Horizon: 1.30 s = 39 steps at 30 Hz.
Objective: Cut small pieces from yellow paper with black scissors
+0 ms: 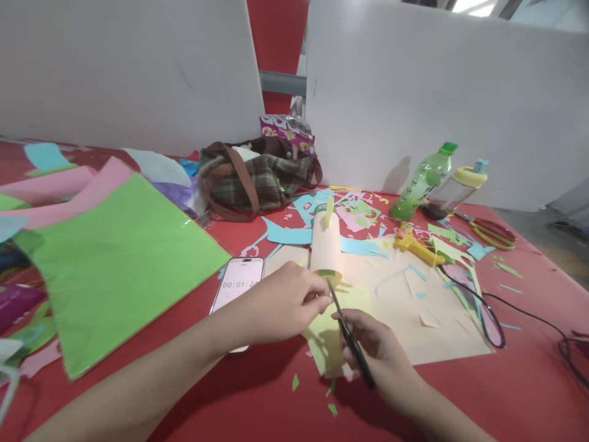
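Note:
My right hand (375, 347) is closed around a pair of black-handled scissors (354, 353), seen nearly edge-on, with the blades pointing up and left. The tips come close to the fingers of my left hand (299, 301), which are pinched together. Whatever lies between those fingers is too small to make out. Just beyond both hands is a cream paper-covered cylinder (325, 248) with green at both ends. A small yellow paper piece (330, 212) sticks up from its far end. Pale yellow paper (322, 350) lies beneath my hands.
A phone (242, 273) showing a timer lies under my left forearm. Green sheets (124, 264) spread leftward. At right are a yellow glue gun (418, 245) with its cable, a green bottle (423, 181), a clear jar (455, 190) and pliers (492, 230). A plaid bag (271, 178) sits behind.

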Tool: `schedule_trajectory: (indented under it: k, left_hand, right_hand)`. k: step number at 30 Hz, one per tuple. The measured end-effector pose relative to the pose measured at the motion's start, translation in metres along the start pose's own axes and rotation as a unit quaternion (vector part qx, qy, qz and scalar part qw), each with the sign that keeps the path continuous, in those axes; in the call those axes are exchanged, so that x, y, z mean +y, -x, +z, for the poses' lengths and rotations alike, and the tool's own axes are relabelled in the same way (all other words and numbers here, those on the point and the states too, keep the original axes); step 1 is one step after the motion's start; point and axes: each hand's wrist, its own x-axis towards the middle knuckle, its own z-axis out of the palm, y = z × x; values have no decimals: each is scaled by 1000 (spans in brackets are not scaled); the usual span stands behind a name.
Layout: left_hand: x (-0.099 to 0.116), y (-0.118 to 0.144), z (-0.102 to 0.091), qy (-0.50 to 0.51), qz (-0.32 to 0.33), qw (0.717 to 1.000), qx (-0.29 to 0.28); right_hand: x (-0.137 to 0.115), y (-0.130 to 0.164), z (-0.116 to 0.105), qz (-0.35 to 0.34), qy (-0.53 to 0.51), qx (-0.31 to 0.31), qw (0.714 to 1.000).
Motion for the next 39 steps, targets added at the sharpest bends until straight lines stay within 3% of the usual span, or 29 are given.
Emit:
schedule_trajectory:
  k: [6, 12, 16, 22, 26, 33, 39]
  left_hand:
    - [4, -3, -3, 107, -51, 992, -44]
    - [3, -4, -2, 293, -96, 947, -90]
    - [4, -4, -1, 330, -95, 934, -93]
    - [10, -6, 3, 253, -93, 959, -91]
    - [12, -8, 15, 155, -69, 984, -54]
    - [11, -7, 37, 71, -13, 996, -49]
    - [11, -7, 42, 52, -15, 998, -23]
  right_hand:
    - [-5, -6, -2, -39, -44, 47, 997]
    - [-6, -7, -5, -92, -85, 44, 991]
    - [-5, -6, -6, -111, -83, 39, 990]
    - [-8, -7, -5, -117, -101, 91, 984]
    - [-13, -7, -4, -120, -109, 128, 978]
    - [-14, -9, -1, -106, -77, 128, 983]
    - [-15, -10, 1, -97, -52, 122, 986]
